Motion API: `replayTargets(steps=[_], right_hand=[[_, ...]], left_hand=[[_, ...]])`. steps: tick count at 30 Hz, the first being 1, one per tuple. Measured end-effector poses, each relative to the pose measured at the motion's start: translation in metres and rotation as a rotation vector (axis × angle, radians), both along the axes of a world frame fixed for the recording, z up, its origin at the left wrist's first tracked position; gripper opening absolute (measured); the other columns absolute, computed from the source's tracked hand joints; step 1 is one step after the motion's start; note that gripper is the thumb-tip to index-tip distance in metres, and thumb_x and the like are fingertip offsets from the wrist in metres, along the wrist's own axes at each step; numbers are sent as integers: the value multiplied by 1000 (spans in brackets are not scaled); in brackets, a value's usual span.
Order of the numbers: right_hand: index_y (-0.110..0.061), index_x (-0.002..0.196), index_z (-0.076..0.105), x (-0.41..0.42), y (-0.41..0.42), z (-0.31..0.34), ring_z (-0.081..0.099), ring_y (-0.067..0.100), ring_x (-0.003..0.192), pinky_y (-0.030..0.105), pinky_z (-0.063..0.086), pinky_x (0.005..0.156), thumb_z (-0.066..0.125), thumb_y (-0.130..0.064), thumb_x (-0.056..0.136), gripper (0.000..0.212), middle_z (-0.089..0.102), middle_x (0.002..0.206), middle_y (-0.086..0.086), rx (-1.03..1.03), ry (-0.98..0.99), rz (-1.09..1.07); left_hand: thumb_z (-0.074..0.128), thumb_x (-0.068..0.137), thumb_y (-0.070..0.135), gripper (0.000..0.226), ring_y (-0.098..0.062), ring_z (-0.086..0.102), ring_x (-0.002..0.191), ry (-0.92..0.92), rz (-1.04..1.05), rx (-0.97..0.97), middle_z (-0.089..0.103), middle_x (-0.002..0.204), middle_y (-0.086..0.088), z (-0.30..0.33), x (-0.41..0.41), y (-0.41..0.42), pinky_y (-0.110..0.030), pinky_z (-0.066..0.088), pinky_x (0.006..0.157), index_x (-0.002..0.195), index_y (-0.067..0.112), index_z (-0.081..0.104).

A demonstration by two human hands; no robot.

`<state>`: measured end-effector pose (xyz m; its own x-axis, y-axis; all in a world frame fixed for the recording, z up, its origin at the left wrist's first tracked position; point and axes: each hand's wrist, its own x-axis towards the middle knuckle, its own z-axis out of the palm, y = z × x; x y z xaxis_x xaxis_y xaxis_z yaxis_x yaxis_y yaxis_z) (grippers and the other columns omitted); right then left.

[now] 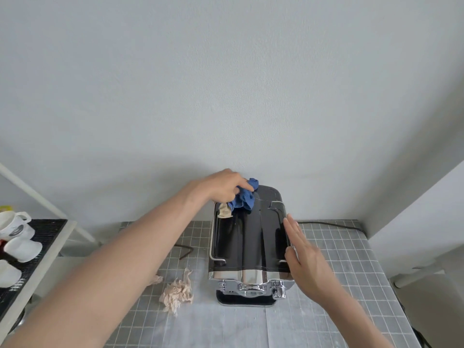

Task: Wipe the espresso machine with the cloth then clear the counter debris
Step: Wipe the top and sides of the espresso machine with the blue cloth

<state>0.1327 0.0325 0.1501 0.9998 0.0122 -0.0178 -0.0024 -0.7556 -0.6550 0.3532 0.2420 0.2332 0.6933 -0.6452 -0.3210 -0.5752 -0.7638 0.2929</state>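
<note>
Looking down from the head camera, I see the counter (326,310) with its grey grid cover filling the lower middle of the view. Nearest to me, at about 7 o'clock from the machine, a crumpled beige paper wad (178,291) lies on the counter, with a smaller scrap (156,280) just beside it, partly behind my left forearm. My right hand (305,257) is flat and open, fingers straight and together, pressed against the right side of the espresso machine (248,237), holding nothing. The machine stands in the middle of the counter, black glossy top, chrome front facing me. At the far left corner of its top, around 11 o'clock, my left hand (222,185) is closed on the blue cloth (244,198), which is bunched and touching the machine's top. A small beige scrap (224,210) sits on the top just beside the cloth. Off at 9 o'clock, white cups (17,234) sit on a dark mat (47,237). A black cable (331,224) runs along the wall at 2 o'clock.
</note>
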Motion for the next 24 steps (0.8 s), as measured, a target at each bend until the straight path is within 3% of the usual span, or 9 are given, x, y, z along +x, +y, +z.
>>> replayTargets(steps=[2, 4, 8, 11, 14, 16, 18, 22, 24], right_hand=[[-39, 162, 5, 0, 1, -2, -4, -14, 149, 25, 18, 124, 32, -12, 105, 69, -1, 167, -27, -4, 3, -15], [-40, 162, 4, -3, -1, -3, -2, -13, 150, 29, 23, 124, 31, -12, 105, 69, -2, 166, -29, -12, -6, -20], [-43, 161, 4, -1, 5, -4, 6, -11, 151, 33, 33, 122, 30, -14, 106, 68, -3, 165, -34, -33, -26, -50], [-46, 161, 3, -2, 9, -4, 19, -5, 152, 33, 40, 116, 30, -15, 107, 67, -4, 164, -37, -20, -29, -59], [-49, 159, 2, -3, 12, 0, 37, -11, 140, 9, 44, 95, 31, -15, 107, 69, -2, 164, -36, 9, -28, -74], [-50, 158, 3, -4, 13, 2, 39, -27, 125, 8, 45, 88, 31, -14, 107, 69, 0, 164, -35, 29, -3, -94], [-52, 157, 4, -3, 14, 4, 49, -22, 116, 12, 47, 82, 32, -15, 107, 69, 0, 164, -36, 51, 3, -102], [-50, 158, 3, -5, 14, 1, 50, -18, 116, 7, 45, 81, 32, -14, 107, 68, -1, 164, -36, 67, -13, -98], [-49, 159, 3, -4, 12, -1, 43, -4, 139, 14, 47, 97, 32, -14, 107, 69, -2, 163, -38, 62, -42, -75]], left_hand=[[41, 96, -4, 62, -26, 59, 122, -29, -89, 35, 55, 150, 1, 3, 7, 3, -43, 50, 101, 138, 36, 63], [42, 92, -12, 66, -24, 54, 130, -74, -134, 66, 53, 152, 4, 4, 11, 3, -34, 47, 102, 138, 30, 64], [49, 86, -13, 71, -22, 60, 112, -159, -195, 46, 65, 135, 4, -4, 16, 18, -41, 52, 93, 138, 32, 61], [57, 89, -5, 68, -23, 63, 93, -128, -146, -66, 68, 119, 2, -14, 14, 30, -49, 54, 81, 142, 34, 41], [48, 91, -1, 68, -27, 64, 103, -25, -9, -166, 64, 132, -3, -19, 17, 41, -53, 54, 89, 146, 37, 38], [45, 92, 0, 63, -23, 60, 117, -7, 30, -193, 61, 137, 0, -24, 19, 47, -48, 49, 102, 145, 34, 52], [44, 93, 2, 62, -20, 50, 130, -2, 69, -193, 52, 146, 3, -24, 16, 48, -41, 42, 108, 143, 36, 57], [58, 91, 53, 41, -15, 57, 112, 40, 217, -234, 57, 131, 8, -27, 6, 40, -40, 49, 96, 131, 45, 62], [67, 80, 69, 47, -8, 59, 92, -8, 263, -289, 63, 113, 12, -28, 6, 34, -32, 48, 77, 118, 41, 68]])
